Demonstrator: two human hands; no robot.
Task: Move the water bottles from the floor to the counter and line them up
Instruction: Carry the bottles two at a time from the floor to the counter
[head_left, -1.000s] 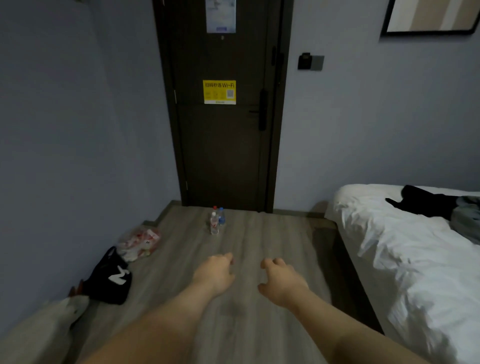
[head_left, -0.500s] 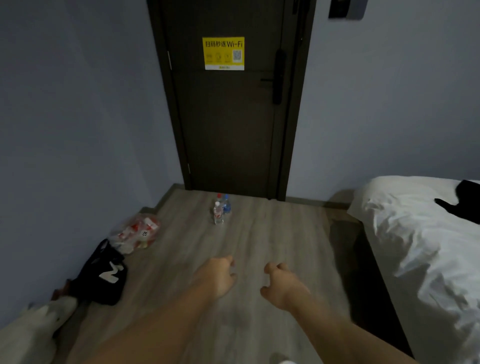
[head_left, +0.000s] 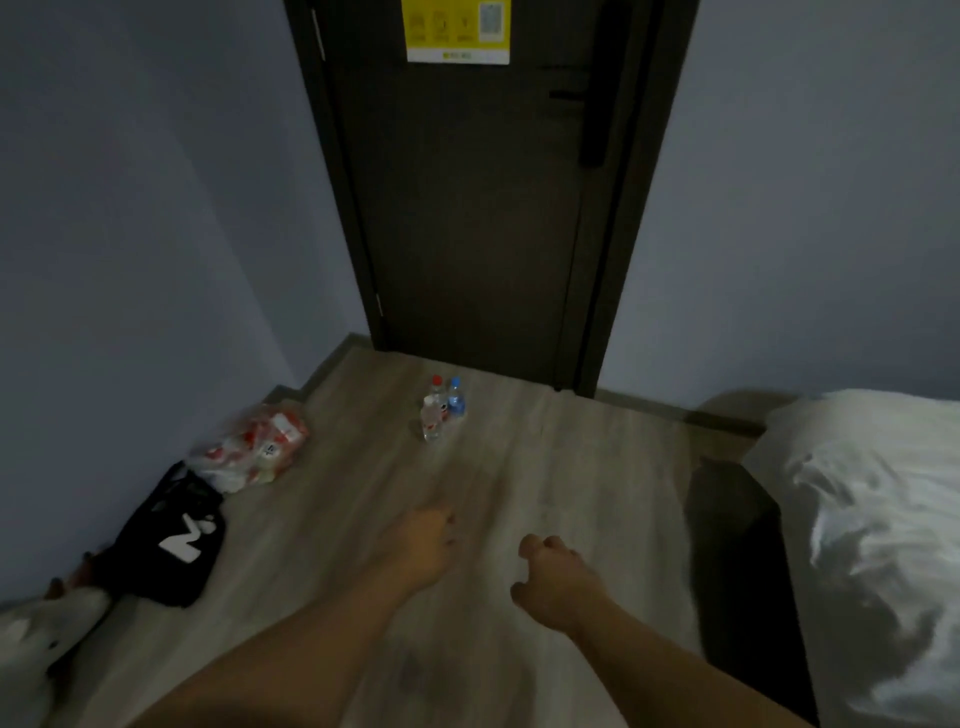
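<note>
Head camera looks down at the floor. The left hand and the right hand reach out with fingers loosely curled, holding nothing. Three water bottles stand close together on the floor, well ahead of both hands, near the door. A black bag lies left of the left hand. A bed is right of the right hand.

Bare left hand and bare right hand (both slightly blurred) on long bare forearms.
</note>
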